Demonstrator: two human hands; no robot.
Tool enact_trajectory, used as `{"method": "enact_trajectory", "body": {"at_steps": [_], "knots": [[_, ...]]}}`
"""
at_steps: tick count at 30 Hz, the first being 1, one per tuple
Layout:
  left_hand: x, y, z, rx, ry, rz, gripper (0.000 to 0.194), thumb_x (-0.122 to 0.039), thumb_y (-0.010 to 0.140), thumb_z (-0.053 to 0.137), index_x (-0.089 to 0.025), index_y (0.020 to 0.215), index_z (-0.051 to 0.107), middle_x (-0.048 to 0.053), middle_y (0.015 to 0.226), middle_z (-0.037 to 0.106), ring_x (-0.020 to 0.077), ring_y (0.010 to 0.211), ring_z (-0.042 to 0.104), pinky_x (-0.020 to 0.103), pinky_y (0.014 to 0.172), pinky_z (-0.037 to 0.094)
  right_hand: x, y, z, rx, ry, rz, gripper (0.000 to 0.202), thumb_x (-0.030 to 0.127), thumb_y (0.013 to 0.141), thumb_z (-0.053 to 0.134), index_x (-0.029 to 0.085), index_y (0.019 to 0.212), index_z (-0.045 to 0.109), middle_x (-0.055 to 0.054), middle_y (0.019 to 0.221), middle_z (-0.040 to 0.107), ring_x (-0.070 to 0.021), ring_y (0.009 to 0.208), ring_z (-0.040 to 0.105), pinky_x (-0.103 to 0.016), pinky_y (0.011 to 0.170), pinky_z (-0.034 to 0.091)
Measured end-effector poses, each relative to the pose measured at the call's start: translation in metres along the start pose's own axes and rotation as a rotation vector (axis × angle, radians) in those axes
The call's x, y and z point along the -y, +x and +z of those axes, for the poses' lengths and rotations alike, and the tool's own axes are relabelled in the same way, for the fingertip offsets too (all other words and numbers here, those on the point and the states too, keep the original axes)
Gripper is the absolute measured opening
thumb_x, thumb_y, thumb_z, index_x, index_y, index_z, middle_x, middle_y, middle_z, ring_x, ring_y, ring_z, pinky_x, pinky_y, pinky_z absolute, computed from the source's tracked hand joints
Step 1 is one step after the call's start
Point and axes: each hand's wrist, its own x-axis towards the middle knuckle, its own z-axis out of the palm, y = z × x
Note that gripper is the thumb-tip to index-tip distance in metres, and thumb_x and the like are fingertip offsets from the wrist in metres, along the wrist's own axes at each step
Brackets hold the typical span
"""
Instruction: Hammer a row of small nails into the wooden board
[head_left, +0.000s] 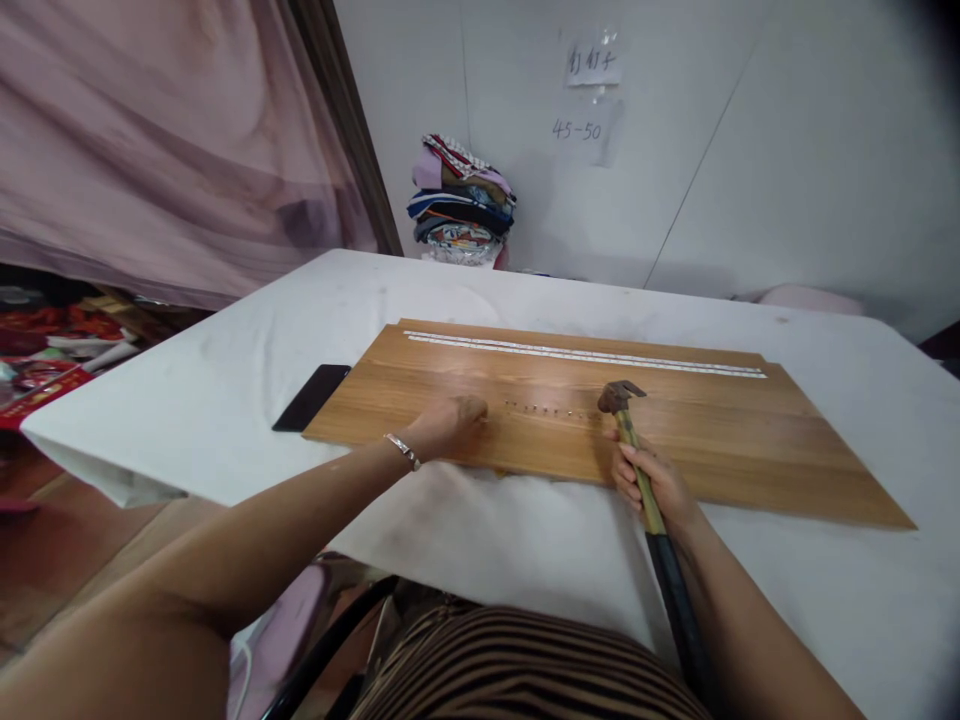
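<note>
A wooden board lies on the table, with a row of several small nails near its middle. My left hand is low over the board, just left of that row, its fingers pressed together; whatever is between them is too small to make out. My right hand is wrapped round the handle of a claw hammer, whose rusty head is above the board at the right end of the row. Two white measuring strips run along the board's far side.
A black flat object lies by the board's left edge on the white-covered table. Folded cloths are stacked behind the table. Paper notes hang on the wall, and a pink curtain hangs at the left.
</note>
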Motion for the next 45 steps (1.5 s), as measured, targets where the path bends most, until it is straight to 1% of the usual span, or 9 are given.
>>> {"method": "enact_trajectory", "body": {"at_steps": [4,8,14,20,27,32,38,41,45], "knots": [[0.011,-0.005,0.007,-0.051,-0.121,-0.051,0.016,-0.024,0.096,0.052,-0.02,0.091,0.066,0.002,0.09,0.071,0.0158,0.079,0.065,0.028,0.076,0.05,0.002,-0.001,-0.003,-0.012,0.02,-0.002,0.042,0.045,0.077,0.078,0.021,0.109,0.066,0.009,0.055,0.044,-0.0073,0.035,0.034,-0.018,0.029,0.029],[0.017,-0.012,0.011,-0.062,-0.114,-0.034,0.017,-0.028,0.095,0.055,-0.02,0.088,0.067,0.002,0.094,0.072,0.0151,0.081,0.066,0.027,0.074,0.049,0.002,-0.001,-0.007,-0.028,0.028,0.001,0.042,0.044,0.078,0.078,0.022,0.111,0.066,0.009,0.056,0.043,-0.0077,0.035,0.033,-0.019,0.029,0.028],[0.011,-0.009,0.005,0.021,0.015,-0.02,0.025,-0.019,0.1,0.048,-0.018,0.096,0.072,0.008,0.103,0.073,0.0175,0.087,0.068,0.028,0.076,0.05,0.001,0.001,-0.008,-0.036,0.041,0.009,0.04,0.044,0.079,0.077,0.021,0.11,0.067,0.009,0.056,0.043,-0.0076,0.036,0.032,-0.019,0.029,0.027],[0.003,-0.002,-0.007,0.118,0.18,0.111,0.024,-0.008,0.098,0.048,-0.015,0.095,0.071,0.01,0.094,0.071,0.019,0.084,0.067,0.028,0.073,0.049,0.002,0.001,-0.008,-0.049,0.045,0.024,0.042,0.045,0.077,0.079,0.022,0.11,0.066,0.009,0.055,0.043,-0.0077,0.036,0.032,-0.018,0.029,0.027],[0.005,-0.005,-0.002,0.054,0.274,0.198,0.026,-0.007,0.099,0.041,-0.011,0.096,0.067,0.014,0.096,0.067,0.0218,0.083,0.063,0.034,0.074,0.05,0.002,0.001,-0.008,-0.052,0.042,0.045,0.047,0.045,0.075,0.08,0.022,0.111,0.065,0.01,0.055,0.043,-0.0079,0.036,0.034,-0.018,0.028,0.028],[0.008,-0.01,0.005,-0.002,0.237,0.13,0.022,-0.009,0.1,0.044,-0.014,0.095,0.064,0.011,0.095,0.067,0.019,0.084,0.064,0.031,0.075,0.05,0.0,0.002,-0.01,-0.029,0.021,0.029,0.043,0.047,0.078,0.078,0.021,0.11,0.065,0.01,0.055,0.042,-0.0075,0.035,0.032,-0.018,0.029,0.028],[0.001,-0.005,0.006,-0.07,0.049,0.014,0.021,-0.017,0.101,0.044,-0.017,0.097,0.064,0.007,0.097,0.071,0.0167,0.083,0.067,0.028,0.075,0.05,0.0,0.003,-0.011,-0.028,0.014,0.023,0.045,0.047,0.078,0.078,0.022,0.112,0.065,0.009,0.056,0.043,-0.0085,0.036,0.033,-0.02,0.029,0.029],[-0.005,0.002,0.008,-0.055,0.014,-0.061,0.023,-0.019,0.101,0.044,-0.017,0.095,0.065,0.007,0.094,0.073,0.0181,0.083,0.069,0.029,0.075,0.051,0.001,0.002,-0.01,-0.032,0.018,0.025,0.044,0.047,0.078,0.078,0.021,0.111,0.065,0.01,0.056,0.042,-0.0079,0.036,0.032,-0.019,0.029,0.029],[-0.012,0.011,0.013,-0.015,0.105,-0.032,0.025,-0.014,0.099,0.041,-0.014,0.093,0.065,0.012,0.09,0.072,0.0207,0.078,0.069,0.031,0.072,0.052,0.001,0.002,-0.01,-0.027,0.018,0.024,0.043,0.046,0.078,0.077,0.021,0.111,0.065,0.01,0.056,0.042,-0.0078,0.036,0.032,-0.019,0.029,0.029]]}}
